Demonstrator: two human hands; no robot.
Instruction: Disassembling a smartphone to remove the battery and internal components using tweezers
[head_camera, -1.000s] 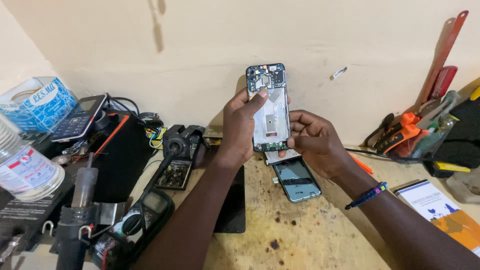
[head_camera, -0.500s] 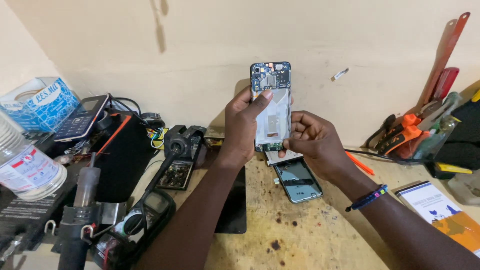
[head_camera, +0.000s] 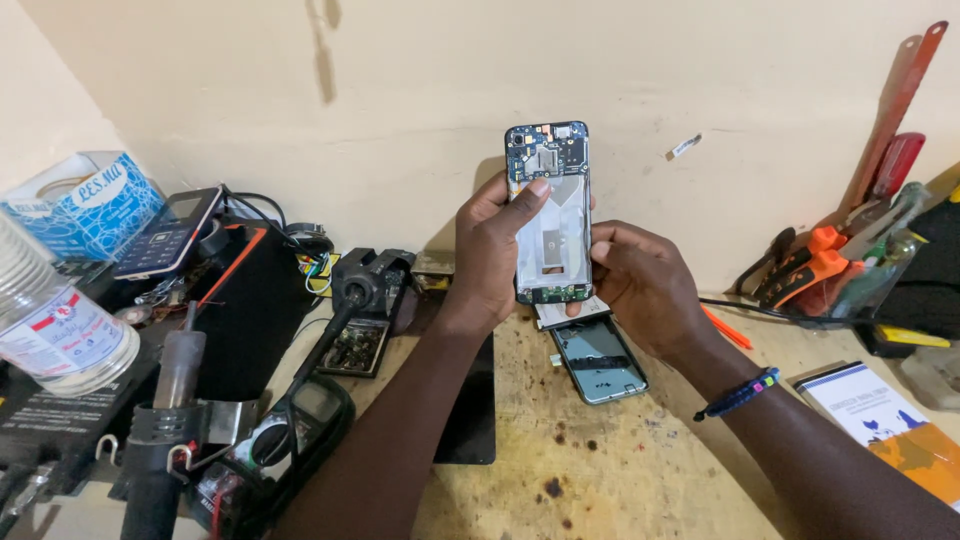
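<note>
Here the opened phone (head_camera: 548, 212) stands upright above the surface (head_camera: 600, 470), pinched by left hand (head_camera: 490, 255) and right hand (head_camera: 640, 280); back already off, board exposed, cover (head_camera: 598, 358) lying below.

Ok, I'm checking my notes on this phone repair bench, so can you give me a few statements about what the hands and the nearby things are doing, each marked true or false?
1. Both hands hold the opened phone upright above the bench. True.
2. The left hand has its thumb on the phone's inner frame. True.
3. The right hand grips a screwdriver. False: it supports the phone's right edge.
4. A separate phone panel lies flat on the workbench below the hands. True.
5. The clear plastic bottle stands at the right edge. False: it is at the left edge.
</note>
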